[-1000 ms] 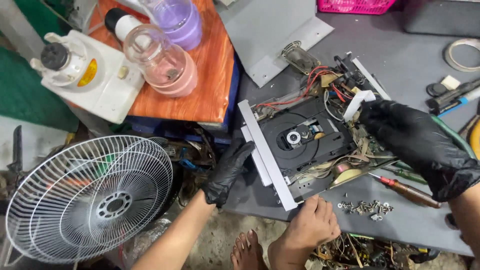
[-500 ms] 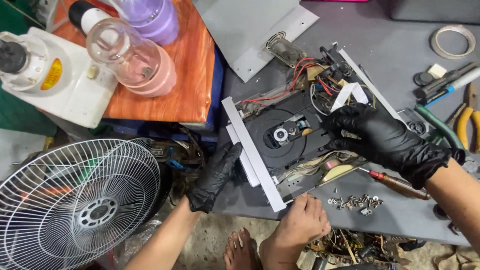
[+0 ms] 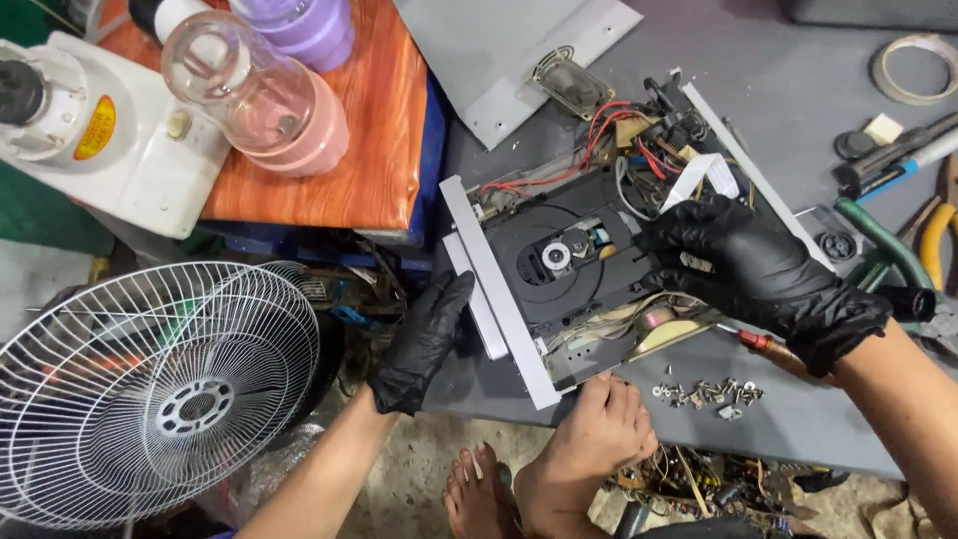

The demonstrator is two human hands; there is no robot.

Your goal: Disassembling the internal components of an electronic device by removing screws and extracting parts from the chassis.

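Note:
An opened disc player [image 3: 559, 262] lies on the grey bench, with a black drive tray, red wires and a white ribbon cable showing. My left hand [image 3: 424, 339], in a black glove, presses its fingertips against the silver front panel [image 3: 496, 289] and steadies it. My right hand [image 3: 758, 269], also gloved, is clamped on the right side of the black drive mechanism, just below the ribbon cable [image 3: 699, 178]. Another person's bare hand [image 3: 599, 429] rests at the player's near corner.
Loose screws [image 3: 711, 392] and a red-handled screwdriver [image 3: 773, 349] lie by my right wrist. Pliers, tape roll [image 3: 910, 70] and tools sit at the right. A grey lid [image 3: 519, 50] lies behind. Blender jars [image 3: 259, 100] stand on a wooden board; a white fan [image 3: 160, 399] and a bare foot [image 3: 474, 494] are below.
My right hand has come down and left from the player's back right corner onto the drive mechanism. My left hand and the bare hand have stayed at the front edge.

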